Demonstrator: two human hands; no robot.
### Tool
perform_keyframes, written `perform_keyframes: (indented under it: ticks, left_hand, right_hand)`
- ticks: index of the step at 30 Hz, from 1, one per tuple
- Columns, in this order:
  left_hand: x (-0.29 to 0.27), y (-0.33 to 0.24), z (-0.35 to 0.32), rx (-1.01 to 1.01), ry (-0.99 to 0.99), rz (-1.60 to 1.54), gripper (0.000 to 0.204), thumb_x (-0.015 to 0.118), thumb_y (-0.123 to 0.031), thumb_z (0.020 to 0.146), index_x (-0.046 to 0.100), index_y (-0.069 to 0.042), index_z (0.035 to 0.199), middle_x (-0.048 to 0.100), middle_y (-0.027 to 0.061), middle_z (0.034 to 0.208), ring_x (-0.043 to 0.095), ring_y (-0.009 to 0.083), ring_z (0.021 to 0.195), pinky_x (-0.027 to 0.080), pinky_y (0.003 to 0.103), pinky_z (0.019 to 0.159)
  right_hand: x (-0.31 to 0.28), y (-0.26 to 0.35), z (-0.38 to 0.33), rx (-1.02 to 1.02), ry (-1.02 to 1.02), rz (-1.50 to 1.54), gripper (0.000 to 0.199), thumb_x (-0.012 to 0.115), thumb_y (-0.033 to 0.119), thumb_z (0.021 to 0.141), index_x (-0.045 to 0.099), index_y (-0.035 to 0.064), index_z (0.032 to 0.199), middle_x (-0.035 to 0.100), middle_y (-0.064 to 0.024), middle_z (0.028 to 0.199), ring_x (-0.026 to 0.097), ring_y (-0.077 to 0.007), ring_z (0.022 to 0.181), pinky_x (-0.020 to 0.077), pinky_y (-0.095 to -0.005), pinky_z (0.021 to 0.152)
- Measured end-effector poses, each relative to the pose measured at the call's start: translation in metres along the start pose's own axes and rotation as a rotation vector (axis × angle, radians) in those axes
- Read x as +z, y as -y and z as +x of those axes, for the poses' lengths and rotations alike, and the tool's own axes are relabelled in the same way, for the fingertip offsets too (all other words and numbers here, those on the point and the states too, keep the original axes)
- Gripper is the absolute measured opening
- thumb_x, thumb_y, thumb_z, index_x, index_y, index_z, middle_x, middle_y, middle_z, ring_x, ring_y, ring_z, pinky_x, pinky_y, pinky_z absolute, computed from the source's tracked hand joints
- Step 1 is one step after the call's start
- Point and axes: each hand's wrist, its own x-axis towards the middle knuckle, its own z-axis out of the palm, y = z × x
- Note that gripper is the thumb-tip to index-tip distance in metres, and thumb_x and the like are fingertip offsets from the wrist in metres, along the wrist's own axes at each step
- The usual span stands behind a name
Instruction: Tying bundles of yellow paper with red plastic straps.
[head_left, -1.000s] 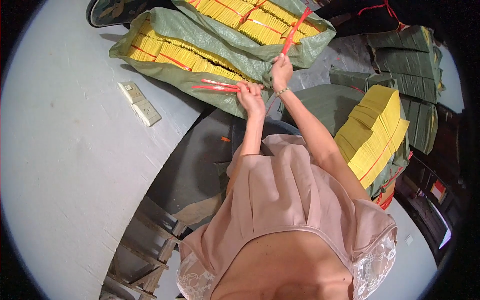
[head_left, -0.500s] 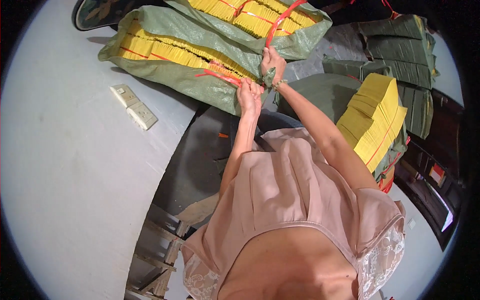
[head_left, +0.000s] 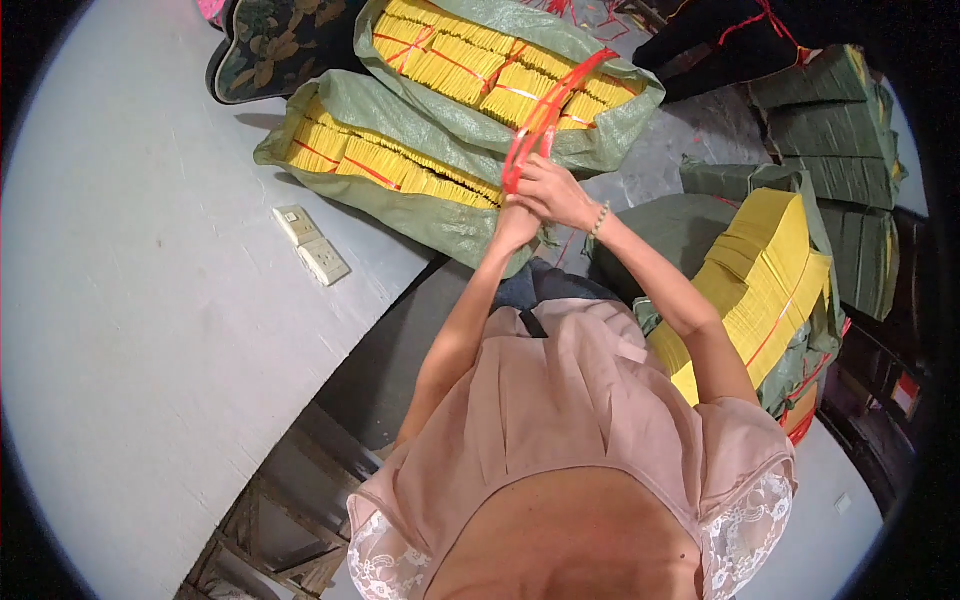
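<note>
Gripping red twine, hands together over green sack

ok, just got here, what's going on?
A person has both hands together, left hand and right hand, on some red strips at the right end of the nearer green sack. The strips loop out over the farther green sack. Both sacks are open along the top, showing rows of yellow bundles bound with red ties. Another yellow stack stands to the person's right. Whether any knot is made is hidden by the fingers.
</note>
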Motion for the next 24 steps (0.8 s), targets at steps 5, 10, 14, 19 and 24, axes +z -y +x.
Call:
perform_keyframes:
  ticks: [5, 10, 14, 19, 24]
  left_hand:
    - [-0.032, 0.008, 0.006, -0.506, 0.416, -0.632, 0.026, 0.046, -0.030, 0.092, 0.053, -0.005, 0.093, 0.052, 0.0047, 0.079, 0.054, 0.0135, 0.075, 0.044, 0.027, 0.067]
    - [-0.049, -0.010, 0.002, -0.604, 0.258, -0.807, 0.026, 0.049, -0.027, 0.092, 0.055, -0.002, 0.094, 0.053, -0.0004, 0.074, 0.051, 0.0089, 0.062, 0.044, 0.024, 0.058]
    - [-0.046, 0.005, -0.005, -0.661, 0.124, -1.041, 0.024, 0.057, -0.011, 0.086, 0.057, 0.000, 0.107, 0.057, 0.0023, 0.077, 0.052, 0.0099, 0.063, 0.048, 0.024, 0.061]
    - [-0.036, -0.007, -0.006, -0.764, 0.000, -0.871, 0.017, 0.060, 0.001, 0.079, 0.058, 0.000, 0.096, 0.062, 0.0056, 0.078, 0.059, 0.0119, 0.069, 0.049, 0.025, 0.059]
    - [-0.035, -0.017, -0.011, -0.183, 0.048, 0.077, 0.011, 0.058, 0.004, 0.073, 0.056, -0.002, 0.082, 0.061, 0.0092, 0.073, 0.060, 0.0204, 0.068, 0.046, 0.029, 0.059]
  right_hand:
    - [-0.011, -0.021, 0.007, -0.001, 0.315, -0.139, 0.025, 0.047, 0.031, 0.087, 0.061, 0.0107, 0.082, 0.058, -0.0061, 0.077, 0.054, -0.0218, 0.085, 0.0348, -0.0364, 0.084]
    - [-0.018, -0.033, -0.019, 0.270, 0.324, -0.024, 0.034, 0.048, 0.035, 0.087, 0.059, 0.0052, 0.074, 0.058, -0.0180, 0.068, 0.057, -0.0372, 0.066, 0.0442, -0.0454, 0.056]
    - [-0.007, -0.018, -0.044, 0.315, 0.298, -0.011, 0.034, 0.050, 0.035, 0.085, 0.057, 0.0042, 0.071, 0.056, -0.0174, 0.062, 0.055, -0.0384, 0.061, 0.0439, -0.0439, 0.054]
    - [-0.007, -0.018, -0.065, 0.409, 0.453, 0.180, 0.036, 0.048, 0.032, 0.086, 0.055, 0.0023, 0.067, 0.057, -0.0172, 0.064, 0.057, -0.0364, 0.062, 0.0441, -0.0425, 0.055]
    - [0.005, -0.049, -0.046, 0.465, 0.265, 0.321, 0.028, 0.045, 0.025, 0.088, 0.056, -0.0016, 0.086, 0.060, -0.0176, 0.078, 0.058, -0.0341, 0.070, 0.0453, -0.0404, 0.063]
